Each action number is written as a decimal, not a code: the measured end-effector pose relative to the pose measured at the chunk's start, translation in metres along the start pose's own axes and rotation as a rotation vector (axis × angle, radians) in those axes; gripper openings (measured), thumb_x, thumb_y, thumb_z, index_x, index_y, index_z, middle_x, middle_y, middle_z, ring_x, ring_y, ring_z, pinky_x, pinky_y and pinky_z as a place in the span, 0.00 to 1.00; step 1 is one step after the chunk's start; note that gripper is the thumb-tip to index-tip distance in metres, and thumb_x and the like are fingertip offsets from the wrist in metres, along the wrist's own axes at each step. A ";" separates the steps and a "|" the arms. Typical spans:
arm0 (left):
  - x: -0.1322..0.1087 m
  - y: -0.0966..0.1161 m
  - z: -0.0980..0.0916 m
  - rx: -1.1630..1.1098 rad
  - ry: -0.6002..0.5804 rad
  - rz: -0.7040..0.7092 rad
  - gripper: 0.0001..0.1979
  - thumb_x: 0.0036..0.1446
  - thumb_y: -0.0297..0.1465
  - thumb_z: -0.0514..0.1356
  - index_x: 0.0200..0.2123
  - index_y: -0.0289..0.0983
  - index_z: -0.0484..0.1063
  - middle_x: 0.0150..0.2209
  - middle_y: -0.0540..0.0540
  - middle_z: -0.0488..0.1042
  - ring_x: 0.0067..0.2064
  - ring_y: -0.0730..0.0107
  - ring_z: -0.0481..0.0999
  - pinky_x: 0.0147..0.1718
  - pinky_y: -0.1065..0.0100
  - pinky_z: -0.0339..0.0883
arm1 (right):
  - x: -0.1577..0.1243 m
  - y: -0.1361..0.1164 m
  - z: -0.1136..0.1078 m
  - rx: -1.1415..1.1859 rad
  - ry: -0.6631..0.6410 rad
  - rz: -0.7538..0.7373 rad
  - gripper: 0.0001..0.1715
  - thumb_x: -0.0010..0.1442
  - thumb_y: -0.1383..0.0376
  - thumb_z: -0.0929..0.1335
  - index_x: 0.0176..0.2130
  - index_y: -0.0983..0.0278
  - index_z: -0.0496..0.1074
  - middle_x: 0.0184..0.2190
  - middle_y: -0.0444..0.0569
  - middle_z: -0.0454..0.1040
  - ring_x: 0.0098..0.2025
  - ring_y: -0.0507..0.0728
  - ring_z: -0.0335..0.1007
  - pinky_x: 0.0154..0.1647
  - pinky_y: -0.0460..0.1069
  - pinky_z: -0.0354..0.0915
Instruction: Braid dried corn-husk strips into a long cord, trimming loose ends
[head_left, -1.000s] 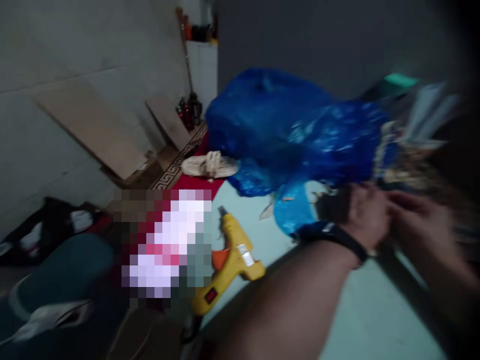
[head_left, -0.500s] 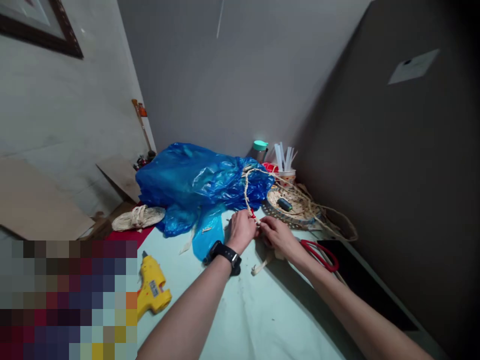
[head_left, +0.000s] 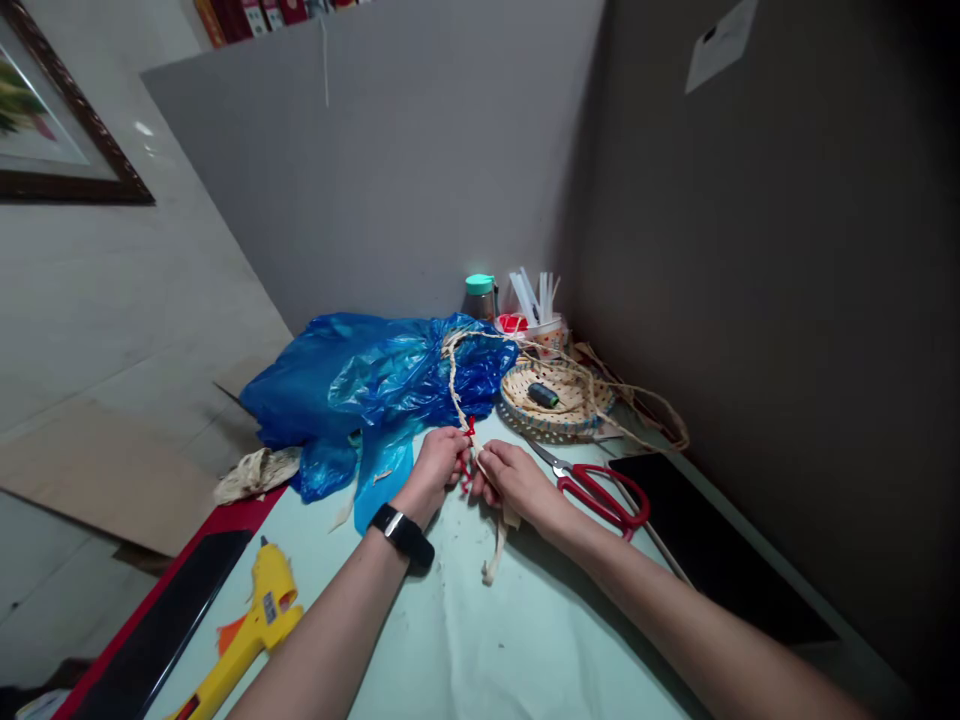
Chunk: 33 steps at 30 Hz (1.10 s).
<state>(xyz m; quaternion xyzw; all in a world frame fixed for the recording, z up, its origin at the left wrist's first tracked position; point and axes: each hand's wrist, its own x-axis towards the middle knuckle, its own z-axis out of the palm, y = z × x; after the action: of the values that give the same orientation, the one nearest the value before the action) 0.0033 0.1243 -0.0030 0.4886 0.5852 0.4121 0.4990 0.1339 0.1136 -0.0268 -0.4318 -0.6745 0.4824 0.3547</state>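
A pale braided cord (head_left: 454, 385) runs from the blue plastic bag down to my hands, with a red tie (head_left: 470, 430) knotted round it. My left hand (head_left: 435, 465), with a black watch on the wrist, is closed in a pinch on the cord beside the red tie. Just below the tie, my right hand (head_left: 516, 480) has its fingers closed round the cord. A loose pale strip (head_left: 495, 555) hangs beneath the right hand onto the pale green tabletop (head_left: 480, 640). Red-handled scissors (head_left: 600, 490) lie right of my right hand.
A blue plastic bag (head_left: 337, 370) lies at the back. Behind stand a bottle with a teal lid (head_left: 480, 290) and a cup of white sticks (head_left: 547, 335). A woven basket (head_left: 514, 405) holds a dark spool (head_left: 543, 395). A yellow glue gun (head_left: 266, 610) lies front left.
The view has turned, so everything sits further left in it. My hands are slightly apart now, showing more cord and red tie between them. The scissors show more fully.
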 end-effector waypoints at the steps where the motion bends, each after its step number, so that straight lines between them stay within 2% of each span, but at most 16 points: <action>1: -0.001 0.000 -0.001 0.005 0.002 0.012 0.08 0.49 0.30 0.53 0.20 0.37 0.58 0.14 0.57 0.54 0.13 0.82 0.48 0.13 0.74 0.40 | 0.000 0.003 0.000 0.011 0.001 0.000 0.17 0.63 0.62 0.56 0.26 0.64 0.64 0.21 0.46 0.74 0.19 0.49 0.63 0.22 0.43 0.59; 6: -0.003 -0.006 -0.005 0.068 0.005 0.083 0.10 0.49 0.32 0.54 0.18 0.36 0.61 0.12 0.57 0.53 0.14 0.81 0.48 0.15 0.74 0.41 | 0.002 0.010 -0.001 0.044 0.001 0.008 0.16 0.62 0.63 0.57 0.25 0.64 0.64 0.20 0.46 0.73 0.18 0.48 0.61 0.22 0.43 0.57; 11: -0.005 -0.013 -0.003 0.173 0.041 0.143 0.12 0.48 0.31 0.57 0.15 0.36 0.63 0.13 0.53 0.60 0.17 0.77 0.58 0.18 0.74 0.49 | -0.002 0.003 -0.002 0.074 -0.032 0.016 0.14 0.61 0.64 0.57 0.26 0.64 0.64 0.21 0.46 0.73 0.18 0.48 0.61 0.21 0.43 0.57; 13: -0.008 -0.012 -0.003 0.213 0.083 0.164 0.12 0.49 0.32 0.57 0.16 0.36 0.66 0.14 0.52 0.63 0.18 0.75 0.61 0.19 0.73 0.51 | -0.005 0.001 -0.002 0.094 -0.040 0.025 0.15 0.62 0.63 0.57 0.27 0.64 0.64 0.21 0.46 0.73 0.18 0.48 0.61 0.21 0.43 0.57; 16: -0.014 -0.008 -0.006 0.256 0.181 0.207 0.07 0.50 0.31 0.57 0.26 0.36 0.74 0.22 0.49 0.71 0.23 0.72 0.66 0.23 0.72 0.55 | -0.009 -0.003 -0.001 0.140 -0.059 0.052 0.16 0.62 0.62 0.57 0.27 0.65 0.65 0.20 0.46 0.72 0.18 0.49 0.62 0.21 0.43 0.59; 18: -0.020 -0.003 -0.010 0.265 0.261 0.237 0.08 0.51 0.32 0.57 0.32 0.37 0.75 0.30 0.47 0.75 0.31 0.69 0.70 0.27 0.72 0.58 | -0.011 -0.006 -0.001 0.187 -0.074 0.075 0.15 0.62 0.61 0.57 0.29 0.65 0.65 0.22 0.47 0.73 0.20 0.49 0.64 0.22 0.43 0.61; 20: -0.027 0.001 -0.012 0.253 0.308 0.245 0.07 0.52 0.32 0.58 0.32 0.37 0.74 0.34 0.46 0.75 0.35 0.68 0.71 0.30 0.73 0.59 | -0.014 -0.010 0.000 0.243 -0.088 0.098 0.13 0.61 0.61 0.58 0.32 0.65 0.65 0.26 0.48 0.74 0.22 0.50 0.67 0.23 0.43 0.63; 22: -0.032 0.002 -0.012 0.223 0.274 0.215 0.08 0.52 0.35 0.58 0.28 0.36 0.72 0.28 0.47 0.73 0.29 0.70 0.70 0.26 0.73 0.58 | -0.016 -0.013 0.002 0.300 -0.106 0.121 0.12 0.60 0.60 0.59 0.33 0.65 0.65 0.26 0.49 0.74 0.24 0.51 0.69 0.25 0.44 0.65; 25: -0.037 -0.001 -0.009 0.108 0.092 0.093 0.13 0.51 0.40 0.59 0.26 0.35 0.70 0.18 0.50 0.68 0.18 0.72 0.66 0.18 0.72 0.55 | -0.018 -0.016 0.005 0.365 -0.147 0.143 0.14 0.61 0.58 0.60 0.33 0.66 0.66 0.25 0.48 0.73 0.25 0.52 0.70 0.28 0.45 0.67; 27: -0.037 -0.003 -0.008 0.000 -0.020 0.004 0.15 0.49 0.43 0.60 0.26 0.35 0.69 0.16 0.50 0.67 0.15 0.71 0.66 0.16 0.71 0.55 | -0.018 -0.014 0.006 0.378 -0.173 0.143 0.15 0.61 0.57 0.61 0.33 0.67 0.67 0.26 0.49 0.74 0.26 0.53 0.71 0.30 0.46 0.68; 29: -0.034 -0.005 -0.008 -0.085 -0.069 -0.055 0.15 0.46 0.42 0.63 0.27 0.35 0.70 0.16 0.50 0.68 0.15 0.71 0.66 0.15 0.71 0.56 | -0.018 -0.011 0.004 0.367 -0.202 0.142 0.16 0.62 0.57 0.61 0.33 0.67 0.67 0.28 0.50 0.75 0.28 0.54 0.73 0.31 0.47 0.68; 33: -0.027 -0.009 -0.015 -0.168 -0.046 -0.095 0.09 0.43 0.34 0.65 0.27 0.35 0.72 0.22 0.49 0.73 0.22 0.74 0.70 0.22 0.73 0.60 | -0.018 -0.008 -0.009 0.280 -0.246 0.175 0.17 0.63 0.57 0.60 0.34 0.67 0.69 0.32 0.52 0.76 0.30 0.54 0.74 0.31 0.47 0.68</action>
<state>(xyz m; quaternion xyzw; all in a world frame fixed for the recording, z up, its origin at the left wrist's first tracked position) -0.0118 0.0965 -0.0041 0.4260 0.5597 0.4240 0.5704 0.1463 0.0990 -0.0174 -0.3730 -0.5991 0.6496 0.2827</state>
